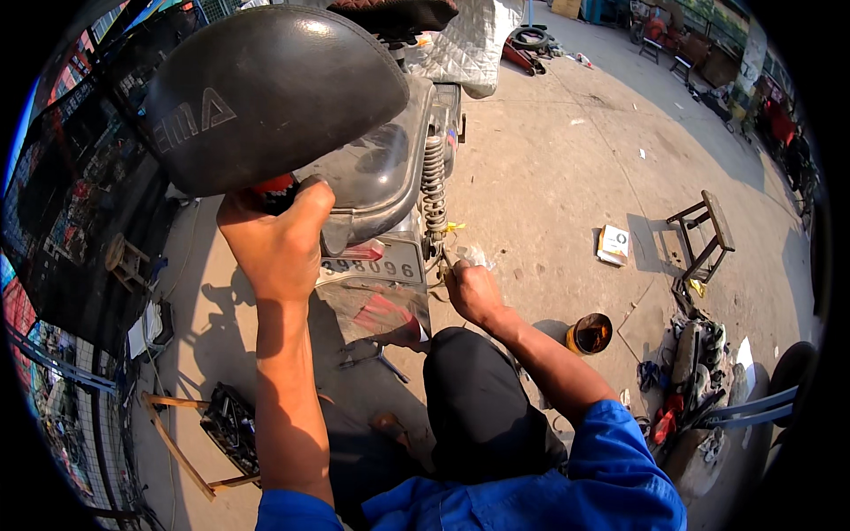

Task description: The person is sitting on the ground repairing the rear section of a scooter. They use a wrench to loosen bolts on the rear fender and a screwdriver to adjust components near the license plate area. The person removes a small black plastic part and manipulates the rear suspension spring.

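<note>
In front of me stands the rear of a motor scooter, with a large black padded seat or backrest [274,97] on top and a dusty dark body panel [372,168] below. My left hand [279,234] is closed right under the padded part's lower edge, beside a small red piece; what it grips is hidden. A coil-spring shock absorber [434,181] runs down the scooter's right side. At its lower end my right hand [475,294] is closed, fingers around something too small to name. Between the hands sits a number plate [376,270], with a dusty mudguard [372,310] beneath.
On the floor to the right are a white box [613,245], a small wooden stool [704,234] and an open tin [591,334] with dark contents. Mixed parts and rags [695,380] lie farther right. A wooden frame [181,442] is at lower left, beside dark parts.
</note>
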Motion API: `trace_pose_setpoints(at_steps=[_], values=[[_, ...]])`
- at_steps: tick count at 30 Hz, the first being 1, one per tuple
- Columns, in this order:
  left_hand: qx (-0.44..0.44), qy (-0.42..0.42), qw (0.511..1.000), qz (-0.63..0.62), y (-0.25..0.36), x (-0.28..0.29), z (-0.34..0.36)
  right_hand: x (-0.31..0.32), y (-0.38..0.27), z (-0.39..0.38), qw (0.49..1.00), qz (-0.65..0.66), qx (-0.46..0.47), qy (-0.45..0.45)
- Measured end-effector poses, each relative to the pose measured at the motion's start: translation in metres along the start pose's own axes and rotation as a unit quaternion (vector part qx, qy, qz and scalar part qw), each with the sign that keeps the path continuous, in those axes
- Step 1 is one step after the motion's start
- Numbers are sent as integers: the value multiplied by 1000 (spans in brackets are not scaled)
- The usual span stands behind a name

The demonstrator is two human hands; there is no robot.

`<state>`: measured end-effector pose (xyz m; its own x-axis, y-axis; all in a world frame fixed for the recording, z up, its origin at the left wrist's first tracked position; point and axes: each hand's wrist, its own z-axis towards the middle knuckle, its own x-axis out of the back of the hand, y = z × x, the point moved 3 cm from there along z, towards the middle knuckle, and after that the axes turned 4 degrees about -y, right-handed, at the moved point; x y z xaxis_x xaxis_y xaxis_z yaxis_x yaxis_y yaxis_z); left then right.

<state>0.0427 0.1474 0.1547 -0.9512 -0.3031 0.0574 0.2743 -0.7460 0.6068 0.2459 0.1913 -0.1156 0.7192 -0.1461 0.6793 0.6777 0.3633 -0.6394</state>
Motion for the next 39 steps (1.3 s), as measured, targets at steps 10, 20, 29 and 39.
trace_pose_setpoints(at_steps=[10,20,29,39], values=[[2,34,999,9,5,-1,1,-3,-1,-1,999,-5,-35,20],[-5,10,1000,-4,-3,0,0,-8,6,-7,998,22,-54,18],[-3,31,999,-13,2,-3,0,-14,5,1,999,28,-32,10],[-7,29,999,-11,4,-3,0,-17,11,5,998,41,-28,24]])
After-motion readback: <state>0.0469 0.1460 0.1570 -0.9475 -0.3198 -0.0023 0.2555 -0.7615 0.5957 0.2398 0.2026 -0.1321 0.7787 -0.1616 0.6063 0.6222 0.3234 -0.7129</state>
